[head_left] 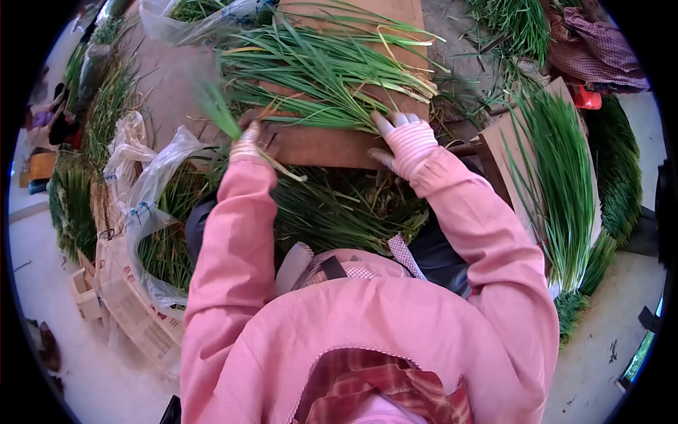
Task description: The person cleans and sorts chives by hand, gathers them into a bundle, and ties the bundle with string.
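Two-handed, worked over a brown tabletop [321, 147] bearing a heap of chives [332, 67], with pale stem ends mostly to the right and green leaves to the left. Gripped a small bunch of chives [220, 112] in the left hand [247, 136], with blurred leaf tips, at the tabletop's near left corner. Laid the right hand [401, 141] against the heap's near stem ends, fingers bent and thumb apart; could not tell about any grasp beneath the fingers. Saw loose greens [328, 215] below the tabletop's near edge, over the lap. Saw also, on the right, a thick chive bundle [565, 184] lying on a cardboard sheet [503, 143] and, on the left, a crumpled clear plastic bag [152, 180].
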Motion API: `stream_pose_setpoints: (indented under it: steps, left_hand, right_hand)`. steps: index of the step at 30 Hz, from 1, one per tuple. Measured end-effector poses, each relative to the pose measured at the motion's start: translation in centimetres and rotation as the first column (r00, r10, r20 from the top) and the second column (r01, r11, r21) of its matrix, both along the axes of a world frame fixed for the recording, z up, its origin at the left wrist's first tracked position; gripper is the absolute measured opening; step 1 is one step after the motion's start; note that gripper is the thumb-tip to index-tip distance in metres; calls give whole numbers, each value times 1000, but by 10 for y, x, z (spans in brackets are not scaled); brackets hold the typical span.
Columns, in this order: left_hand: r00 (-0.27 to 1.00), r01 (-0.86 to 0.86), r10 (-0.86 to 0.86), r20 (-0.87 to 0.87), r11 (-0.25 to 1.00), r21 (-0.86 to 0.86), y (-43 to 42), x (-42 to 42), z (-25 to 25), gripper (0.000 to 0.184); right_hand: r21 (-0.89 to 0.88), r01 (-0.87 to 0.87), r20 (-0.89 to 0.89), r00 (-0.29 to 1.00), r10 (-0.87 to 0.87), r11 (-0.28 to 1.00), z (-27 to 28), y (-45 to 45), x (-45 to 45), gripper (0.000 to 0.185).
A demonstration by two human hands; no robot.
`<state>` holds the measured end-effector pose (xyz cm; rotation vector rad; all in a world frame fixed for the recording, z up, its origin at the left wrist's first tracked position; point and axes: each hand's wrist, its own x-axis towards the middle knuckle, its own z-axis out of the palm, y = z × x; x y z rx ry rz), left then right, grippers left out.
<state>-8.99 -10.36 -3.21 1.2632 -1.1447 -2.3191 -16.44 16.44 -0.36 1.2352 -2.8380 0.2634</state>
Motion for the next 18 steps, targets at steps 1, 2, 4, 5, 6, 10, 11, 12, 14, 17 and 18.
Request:
stream_pose_setpoints:
  steps: [1,2,4,5,6,10,11,12,14,17,18]
  left_hand:
    - [999,47,-46,5,998,-41,-7,5,11,33]
    - [995,97,-96,13,992,-82,-13,12,18,33]
    - [993,115,-115,0,990,-81,-20,29,15,32]
    - [991,132,-134,-25,988,-75,-18,35,16,32]
    - [993,99,-105,-52,990,-99,-11,44,19,33]
    - [967,67,-26,-254,986,152,14,72,41,30]
    - [933,126,-62,-355,979,160,11,78,30,29]
    - [890,185,-95,-447,969,163,9,85,19,28]
    - [919,125,-83,-386,989,83,24,93,37,27]
    - [939,62,-60,-339,998,-5,35,95,46,26]
    - [937,42,-44,-347,999,-14,38,97,47,24]
  right_hand:
    - [-67,-34,71,997,39,997,4,6,-3,36]
    - [-137,-59,141,987,79,989,10,13,-7,31]
    - [-229,30,98,995,-8,973,12,19,-26,22]
    - [-199,67,54,997,-57,978,16,15,-33,19]
    - [-173,106,2,994,-107,979,23,11,-41,16]
    - [63,293,5,956,-294,954,4,7,-78,33]
    - [109,284,24,957,-288,953,11,4,-80,34]
    - [158,273,46,958,-283,949,17,3,-80,35]
    - [174,261,25,963,-269,950,16,2,-79,36]
    - [236,322,10,943,-334,917,10,2,-76,35]
    - [281,379,19,916,-400,882,9,1,-76,35]
